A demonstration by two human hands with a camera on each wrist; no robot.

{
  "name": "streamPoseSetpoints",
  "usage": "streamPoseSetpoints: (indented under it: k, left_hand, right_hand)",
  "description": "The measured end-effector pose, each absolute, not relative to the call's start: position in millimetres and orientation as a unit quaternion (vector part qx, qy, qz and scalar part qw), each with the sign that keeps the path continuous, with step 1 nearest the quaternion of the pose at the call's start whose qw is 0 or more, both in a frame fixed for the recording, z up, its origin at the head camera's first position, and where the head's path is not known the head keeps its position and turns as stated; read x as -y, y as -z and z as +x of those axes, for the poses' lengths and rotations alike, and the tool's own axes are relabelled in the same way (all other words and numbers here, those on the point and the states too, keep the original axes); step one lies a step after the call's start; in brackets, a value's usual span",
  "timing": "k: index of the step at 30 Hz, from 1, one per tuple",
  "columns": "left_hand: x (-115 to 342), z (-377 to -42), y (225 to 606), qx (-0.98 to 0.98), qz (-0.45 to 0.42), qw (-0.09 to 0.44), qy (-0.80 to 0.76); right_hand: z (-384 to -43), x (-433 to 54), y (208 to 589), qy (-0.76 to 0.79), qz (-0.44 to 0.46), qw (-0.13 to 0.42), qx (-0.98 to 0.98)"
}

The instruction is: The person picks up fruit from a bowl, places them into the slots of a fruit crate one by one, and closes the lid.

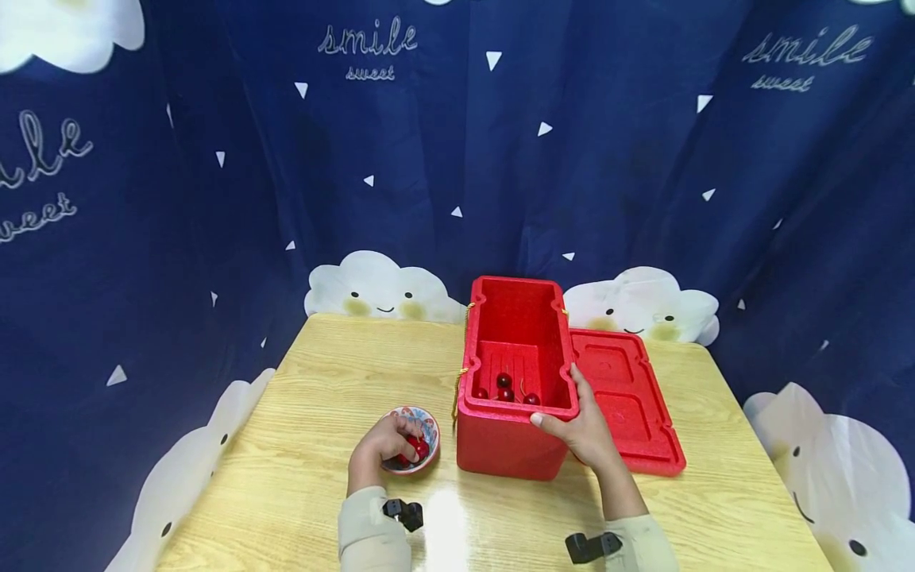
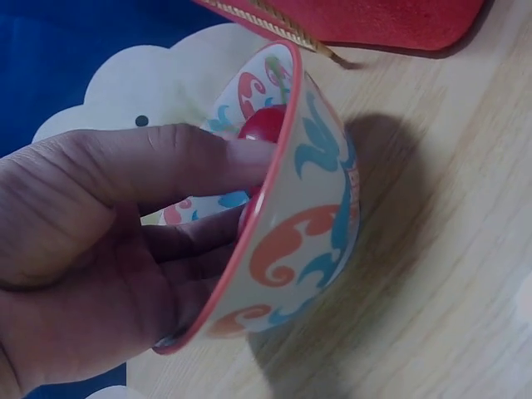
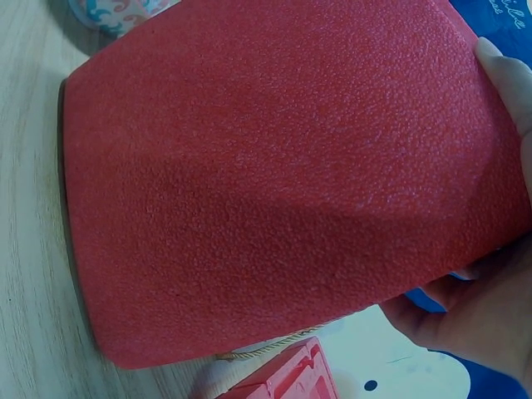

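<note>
My left hand (image 1: 384,445) reaches into a small patterned bowl (image 2: 307,208) with an orange-red rim. Its thumb and fingers pinch a red cherry (image 2: 264,125) inside; another cherry (image 1: 420,448) shows beside the fingertips in the head view. To the right stands a deep red foam box (image 1: 500,445), uncovered, with several dark red cherries (image 1: 503,380) on its floor at the near end. My right hand (image 1: 588,425) grips the box's near right corner, thumb over the front rim and fingers along the right side.
A red lid (image 1: 627,405) lies on the wooden table (image 1: 343,357) to the right of the box, partly behind it. Yellow cord (image 1: 457,389) hangs along the box's left side. A dark blue curtain (image 1: 400,199) with white clouds surrounds the table.
</note>
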State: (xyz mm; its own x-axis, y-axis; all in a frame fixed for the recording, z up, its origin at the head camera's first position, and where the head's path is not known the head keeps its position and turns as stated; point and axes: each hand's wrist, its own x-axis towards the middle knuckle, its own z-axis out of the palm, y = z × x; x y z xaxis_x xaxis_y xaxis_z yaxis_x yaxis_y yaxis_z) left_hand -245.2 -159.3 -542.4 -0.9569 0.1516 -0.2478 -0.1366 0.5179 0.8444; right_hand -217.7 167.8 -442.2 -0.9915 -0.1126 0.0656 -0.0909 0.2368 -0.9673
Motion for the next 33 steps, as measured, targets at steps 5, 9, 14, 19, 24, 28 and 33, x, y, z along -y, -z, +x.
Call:
streamPoseSetpoints:
  k: [5, 9, 14, 19, 24, 28, 33]
  left_hand:
    - [159, -245, 544, -0.864, 0.001, 0.154, -0.48]
    - [159, -245, 545, -0.869, 0.002, 0.152, -0.472]
    - [159, -246, 544, -0.869, 0.002, 0.155, -0.471]
    - [164, -245, 543, -0.853, 0.03, 0.154, -0.498]
    - [163, -242, 532, -0.846, 0.023, 0.141, -0.514]
    - [160, -242, 519, -0.848, 0.001, 0.127, -0.515]
    - [159, -244, 510, -0.843, 0.007, 0.11, -0.527]
  right_hand:
    - [-225, -172, 457, 0.624, -0.072, 0.001, -0.778]
    - [-233, -176, 473, 0.617, -0.072, -0.006, -0.784]
    - [-233, -175, 474, 0.62, -0.075, -0.005, -0.781]
    - [-233, -175, 474, 0.62, -0.076, -0.004, -0.781]
    - [-234, -176, 476, 0.617, -0.073, -0.005, -0.784]
    - [-232, -176, 473, 0.622, -0.073, -0.002, -0.78]
    - [-224, -172, 456, 0.629, -0.069, 0.009, -0.775]
